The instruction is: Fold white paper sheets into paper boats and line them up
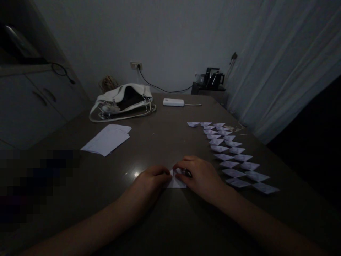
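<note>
A small folded sheet of white paper (176,183) lies on the table between my two hands, partly hidden by the fingers. My left hand (153,181) is closed on its left side, thumb and fingers at the paper's edge. From the right, my right hand (198,176) pinches the upper right part of the paper between thumb and fingers. To the right stand several folded paper boats (234,173), lined up in two long columns that run away from me. Left of my hands is a loose stack of white paper sheets (106,139).
A white handbag (119,97) lies toward the back left of the brown table (160,142). Near the far edge is a white power bank (173,102) with a short cable. Small scraps (234,128) lie beside the farthest boats. Behind stand a black kettle (215,79) and a curtain (255,64).
</note>
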### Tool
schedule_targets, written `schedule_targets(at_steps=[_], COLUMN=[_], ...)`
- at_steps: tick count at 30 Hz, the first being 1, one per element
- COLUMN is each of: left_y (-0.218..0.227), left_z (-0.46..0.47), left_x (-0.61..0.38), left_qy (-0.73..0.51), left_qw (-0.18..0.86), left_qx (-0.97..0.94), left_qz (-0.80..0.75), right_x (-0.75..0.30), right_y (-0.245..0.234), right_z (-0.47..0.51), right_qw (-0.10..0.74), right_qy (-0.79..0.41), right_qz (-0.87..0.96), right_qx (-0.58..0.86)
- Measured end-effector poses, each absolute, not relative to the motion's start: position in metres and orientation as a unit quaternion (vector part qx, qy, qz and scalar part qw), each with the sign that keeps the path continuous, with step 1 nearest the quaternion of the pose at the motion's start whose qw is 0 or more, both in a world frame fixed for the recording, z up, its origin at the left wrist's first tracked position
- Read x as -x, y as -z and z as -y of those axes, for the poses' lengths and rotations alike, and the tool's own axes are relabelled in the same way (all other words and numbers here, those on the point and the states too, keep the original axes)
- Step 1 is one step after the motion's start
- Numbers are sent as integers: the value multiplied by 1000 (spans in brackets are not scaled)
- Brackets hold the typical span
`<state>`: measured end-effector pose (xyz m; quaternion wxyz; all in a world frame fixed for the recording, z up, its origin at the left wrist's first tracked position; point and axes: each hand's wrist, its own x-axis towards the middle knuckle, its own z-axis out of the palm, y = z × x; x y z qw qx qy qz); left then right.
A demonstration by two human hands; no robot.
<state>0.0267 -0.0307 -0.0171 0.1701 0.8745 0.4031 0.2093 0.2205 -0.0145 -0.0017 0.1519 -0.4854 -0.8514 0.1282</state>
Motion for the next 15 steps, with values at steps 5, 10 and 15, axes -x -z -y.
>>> schedule_targets(at_steps=[5,10,15], left_y=[17,18,16], left_z=[31,31,32], left_x=[-27,-26,-26], left_qy=[-197,-190,-193], left_qw=[155,143,154], left_qx=[-882,-885,-881], left_qz=[-399,-401,-402], right_x=[-221,-221,-221], right_y=[0,0,1], right_z=[16,15,15], right_qw=[146,141,153], right_qy=[-122,-114,-116], right_qz=[854,856,846], right_qx=[485,484,497])
